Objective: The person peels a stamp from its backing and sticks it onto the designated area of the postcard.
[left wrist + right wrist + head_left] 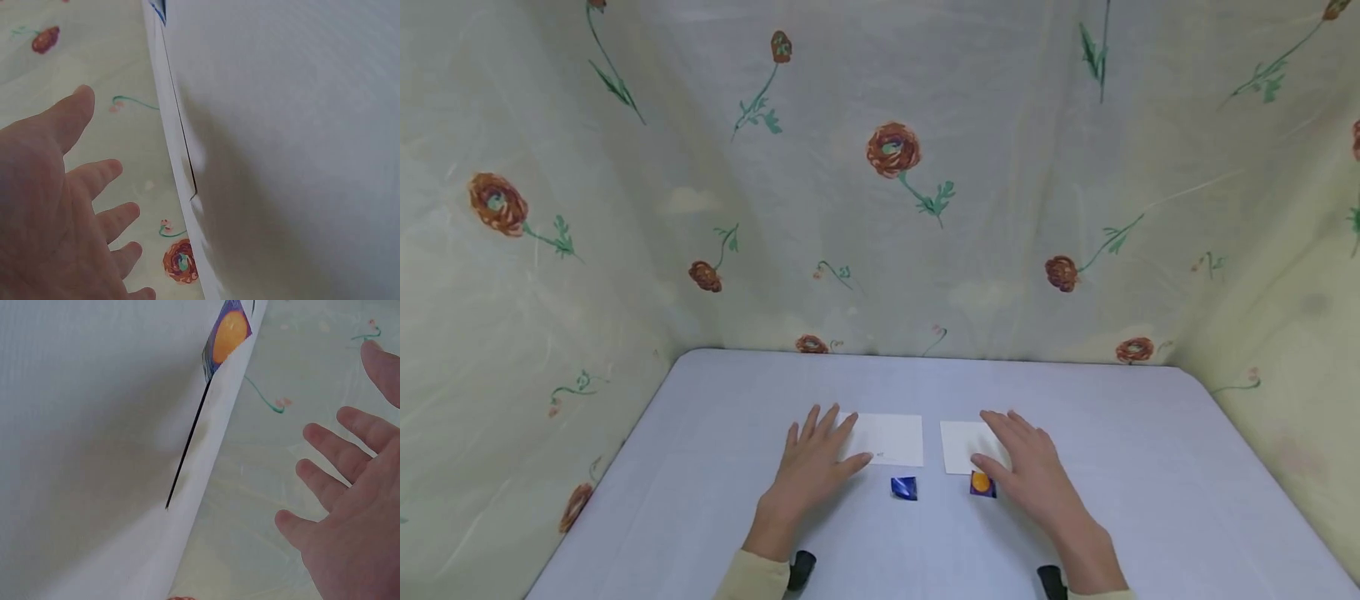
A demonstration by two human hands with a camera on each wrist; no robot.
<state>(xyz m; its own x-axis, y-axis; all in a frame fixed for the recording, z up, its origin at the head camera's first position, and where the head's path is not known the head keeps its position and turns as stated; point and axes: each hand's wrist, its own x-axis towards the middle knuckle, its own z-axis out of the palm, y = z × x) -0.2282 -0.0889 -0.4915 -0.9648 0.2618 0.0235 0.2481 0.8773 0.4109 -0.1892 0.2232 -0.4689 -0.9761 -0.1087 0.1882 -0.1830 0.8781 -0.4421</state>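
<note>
Two white cards lie side by side on the table, a left card (pixel 891 440) and a right card (pixel 961 450). Just below the left one is a small shiny blue packet (pixel 905 488). A second small packet (pixel 982 484), blue with an orange disc, sits at the lower edge of the right card; it also shows in the right wrist view. My left hand (pixel 815 467) hovers with spread fingers over the left card's outer side, holding nothing. The right hand (pixel 1033 471) is likewise spread and bare, overlapping the right card, its thumb close by the orange-disc packet.
A pale table (pixel 715 417) with rounded far corners spreads under both hands. Flower-printed curtain cloth (pixel 1000 208) surrounds it at the back and both sides. Dark straps (pixel 802 570) show at the wrists.
</note>
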